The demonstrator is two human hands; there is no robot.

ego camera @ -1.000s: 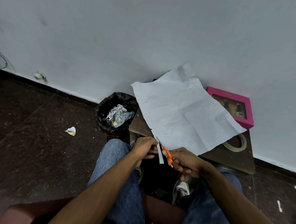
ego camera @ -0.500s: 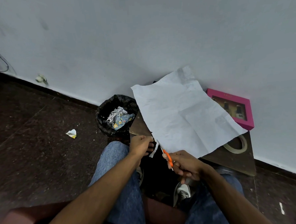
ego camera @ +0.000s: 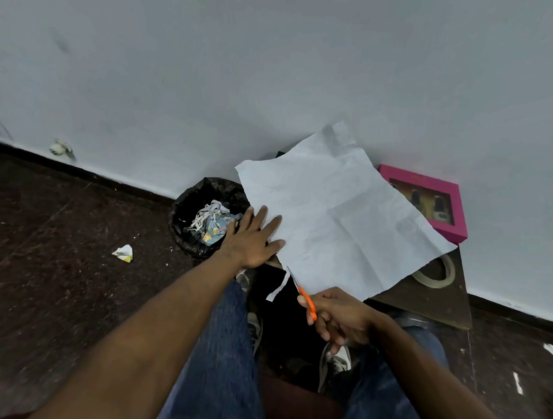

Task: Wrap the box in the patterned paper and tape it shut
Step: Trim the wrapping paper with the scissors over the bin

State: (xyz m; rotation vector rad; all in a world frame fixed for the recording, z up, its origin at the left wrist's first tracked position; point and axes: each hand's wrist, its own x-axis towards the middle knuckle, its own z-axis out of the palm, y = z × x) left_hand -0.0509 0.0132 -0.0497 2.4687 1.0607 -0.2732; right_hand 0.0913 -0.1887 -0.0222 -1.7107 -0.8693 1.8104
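White-side-up paper (ego camera: 333,225) lies spread on the dark surface (ego camera: 433,300), its far edge against the wall. Left hand (ego camera: 251,242) rests flat on the paper's left edge, fingers (ego camera: 271,225) straight and released. Right hand (ego camera: 341,318) grips orange scissors (ego camera: 307,303) at the near edge, blades at the paper beside a hanging cut strip (ego camera: 279,287). Pink box (ego camera: 428,201) sits far right, partly under the paper; tape (ego camera: 438,273) lies near it.

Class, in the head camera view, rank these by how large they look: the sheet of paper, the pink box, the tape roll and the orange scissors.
1. Sheet of paper, by far the largest.
2. Pink box, partly hidden by the paper.
3. Tape roll, also partly covered.
4. Orange scissors, mostly hidden in the right hand; this last ranking is unsure.
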